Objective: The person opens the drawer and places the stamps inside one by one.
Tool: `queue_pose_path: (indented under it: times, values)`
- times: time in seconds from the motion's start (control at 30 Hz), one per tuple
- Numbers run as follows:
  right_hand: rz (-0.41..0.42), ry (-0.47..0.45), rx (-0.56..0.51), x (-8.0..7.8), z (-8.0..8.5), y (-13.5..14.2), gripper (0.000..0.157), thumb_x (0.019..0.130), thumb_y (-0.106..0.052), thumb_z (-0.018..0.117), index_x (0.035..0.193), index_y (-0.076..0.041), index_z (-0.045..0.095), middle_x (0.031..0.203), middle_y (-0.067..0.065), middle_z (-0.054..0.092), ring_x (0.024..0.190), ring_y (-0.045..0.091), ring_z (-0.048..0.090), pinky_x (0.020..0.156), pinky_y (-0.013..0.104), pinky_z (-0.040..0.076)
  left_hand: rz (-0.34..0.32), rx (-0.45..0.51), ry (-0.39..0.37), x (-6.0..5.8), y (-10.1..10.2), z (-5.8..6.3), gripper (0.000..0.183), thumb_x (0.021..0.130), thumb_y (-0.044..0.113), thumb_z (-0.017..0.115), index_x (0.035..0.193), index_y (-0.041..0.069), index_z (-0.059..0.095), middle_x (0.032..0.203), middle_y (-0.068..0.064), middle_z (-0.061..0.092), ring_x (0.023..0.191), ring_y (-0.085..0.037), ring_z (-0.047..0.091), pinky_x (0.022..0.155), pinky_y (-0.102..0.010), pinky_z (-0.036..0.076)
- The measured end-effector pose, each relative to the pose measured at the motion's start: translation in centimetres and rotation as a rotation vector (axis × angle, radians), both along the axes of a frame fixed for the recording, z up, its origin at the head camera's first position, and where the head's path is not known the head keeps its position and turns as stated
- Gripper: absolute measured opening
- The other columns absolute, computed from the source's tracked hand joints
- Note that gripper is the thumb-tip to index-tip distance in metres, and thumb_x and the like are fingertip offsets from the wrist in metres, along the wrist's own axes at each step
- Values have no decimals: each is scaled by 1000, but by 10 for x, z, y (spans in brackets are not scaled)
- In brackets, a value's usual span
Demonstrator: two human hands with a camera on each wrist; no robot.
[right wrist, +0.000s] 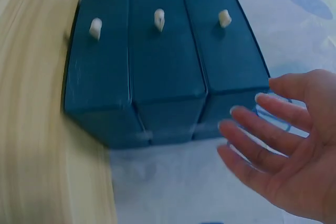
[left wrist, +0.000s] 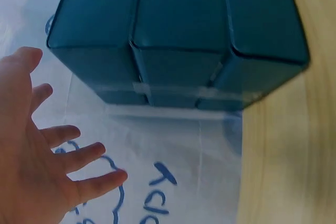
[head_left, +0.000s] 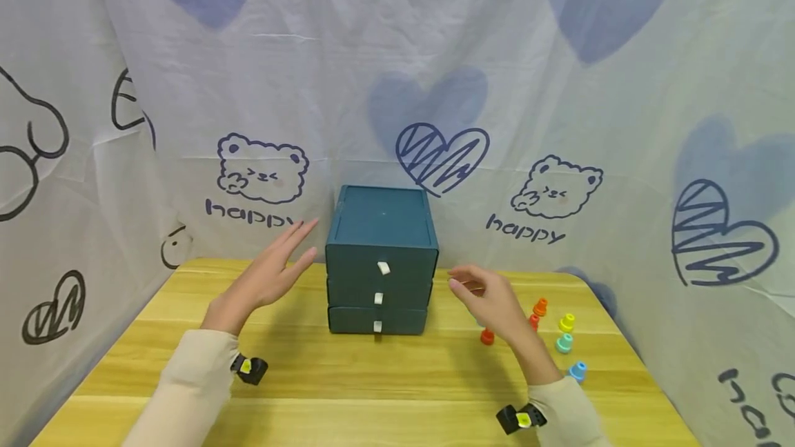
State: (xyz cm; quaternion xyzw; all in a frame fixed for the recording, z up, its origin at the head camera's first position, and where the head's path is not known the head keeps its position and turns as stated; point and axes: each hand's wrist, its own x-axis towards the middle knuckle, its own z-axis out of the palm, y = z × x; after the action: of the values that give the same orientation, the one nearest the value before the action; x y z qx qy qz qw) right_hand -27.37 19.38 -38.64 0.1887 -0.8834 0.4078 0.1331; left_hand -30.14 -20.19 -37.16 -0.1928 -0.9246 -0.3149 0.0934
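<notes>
Dark-teal, plastic-looking 3-drawer cabinet (head_left: 357, 257) w/ small white knobs (head_left: 378, 299) stands upright on yellow wood-grain surface (head_left: 373, 381), btwn L hand (head_left: 263, 281) (off its left side) & R hand (head_left: 493, 302) (off its right). Both empty, palms twd cabinet, not touching AFAICT; nearer hand unclear.

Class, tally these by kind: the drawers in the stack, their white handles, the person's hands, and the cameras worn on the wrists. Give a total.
Drawers: 3
White handles: 3
Hands, left hand and right hand: 2
Wrist cameras: 2
Total: 10
</notes>
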Motion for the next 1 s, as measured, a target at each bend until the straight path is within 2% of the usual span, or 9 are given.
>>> queue_pose_path:
  times: [0.17,0.3,0.5,0.7,0.87,1.0]
  values:
    - [96,-24,-51,-3,4,-22,31,100,-24,69,128,-10,71,113,9,77,96,21,74,86,27,61,-81,62,-19,-14,14,11,61,111,47,39,166,27,23,174,-15,14,160,-44,13,124,-74,15]
    - [169,-54,-68,-6,5,-39,32,101,-24,68,131,-13,69,115,8,76,99,21,74,87,29,61,-118,99,-53,-25,21,15,59,111,46,39,165,25,26,174,-15,16,160,-43,15,125,-72,16]
    - [228,-72,-75,-11,4,-60,36,101,-21,67,136,-13,66,118,9,76,102,23,73,89,33,62,-147,149,-135,-40,25,18,59,111,46,39,165,23,28,171,-14,25,154,-44,33,123,-66,31]
    - [238,-74,-75,-15,2,-75,40,101,-22,68,140,-15,63,118,12,76,101,26,74,90,37,63,-162,233,-232,-51,30,23,58,111,45,42,164,23,31,170,-18,27,147,-47,43,107,-62,52]
    - [221,-67,-98,-18,2,-84,40,101,-24,68,139,-16,65,117,11,76,101,25,74,90,37,63,-167,260,-244,-59,31,26,56,112,42,41,162,20,35,170,-20,26,144,-49,45,103,-61,55]
    - [218,-72,-130,-20,2,-89,38,100,-23,69,137,-16,66,116,11,76,99,25,74,89,35,62,-175,255,-244,-63,30,24,55,112,38,42,162,17,36,170,-20,25,144,-50,44,103,-61,55]
